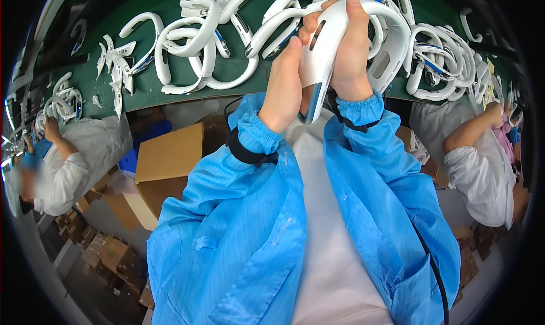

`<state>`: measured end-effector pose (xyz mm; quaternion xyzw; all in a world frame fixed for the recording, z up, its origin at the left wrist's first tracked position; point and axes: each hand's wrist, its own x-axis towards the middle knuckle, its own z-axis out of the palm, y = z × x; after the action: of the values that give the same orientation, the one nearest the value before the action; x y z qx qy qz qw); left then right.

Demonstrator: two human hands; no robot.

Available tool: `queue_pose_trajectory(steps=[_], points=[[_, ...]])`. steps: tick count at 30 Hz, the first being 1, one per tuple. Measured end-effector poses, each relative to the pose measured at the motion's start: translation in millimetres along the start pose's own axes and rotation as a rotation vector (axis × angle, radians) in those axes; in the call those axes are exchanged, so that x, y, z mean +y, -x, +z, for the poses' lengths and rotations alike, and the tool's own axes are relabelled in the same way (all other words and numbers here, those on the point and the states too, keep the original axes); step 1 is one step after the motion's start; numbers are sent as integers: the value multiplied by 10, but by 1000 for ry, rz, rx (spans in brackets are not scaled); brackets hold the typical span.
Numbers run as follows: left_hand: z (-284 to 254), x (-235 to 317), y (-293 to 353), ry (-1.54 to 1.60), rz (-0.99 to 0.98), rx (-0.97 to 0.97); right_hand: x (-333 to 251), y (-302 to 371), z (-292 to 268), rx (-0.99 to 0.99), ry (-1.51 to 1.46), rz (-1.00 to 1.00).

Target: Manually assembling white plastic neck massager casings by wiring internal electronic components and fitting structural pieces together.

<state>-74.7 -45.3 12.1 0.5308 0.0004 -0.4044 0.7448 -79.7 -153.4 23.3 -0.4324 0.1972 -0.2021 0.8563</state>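
Observation:
In front of my chest, at the near edge of the table, I hold up a white C-shaped neck fan (319,61) with a dark oval slot and a blue-grey strip near its lower end. My left hand (284,84) is closed on the left side of that end, its fingers partly hidden behind the shell. My right hand (351,55) grips it from the other side, thumb pointing up along the white surface. The rest of the fan curves away to the right behind my right hand. Black bands circle both my wrists.
More white neck fans (159,53) lie across the green table (149,98), some overlapping. Small white pieces (120,70) sit at the left, and a pile of fans (445,61) at the right. An open cardboard box (170,153) stands below. People work at left (93,155) and right (479,177).

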Motion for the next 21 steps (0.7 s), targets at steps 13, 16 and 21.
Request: queue_pose_trajectory(steps=[13, 16, 21], points=[[-78, -124, 301, -1092, 527, 10, 104, 97, -147, 147, -38, 75], [-80, -170, 299, -1040, 626, 28, 108, 108, -136, 152, 39, 56], [-89, -172, 310, -949, 655, 50, 123, 122, -101, 180, 87, 55]])
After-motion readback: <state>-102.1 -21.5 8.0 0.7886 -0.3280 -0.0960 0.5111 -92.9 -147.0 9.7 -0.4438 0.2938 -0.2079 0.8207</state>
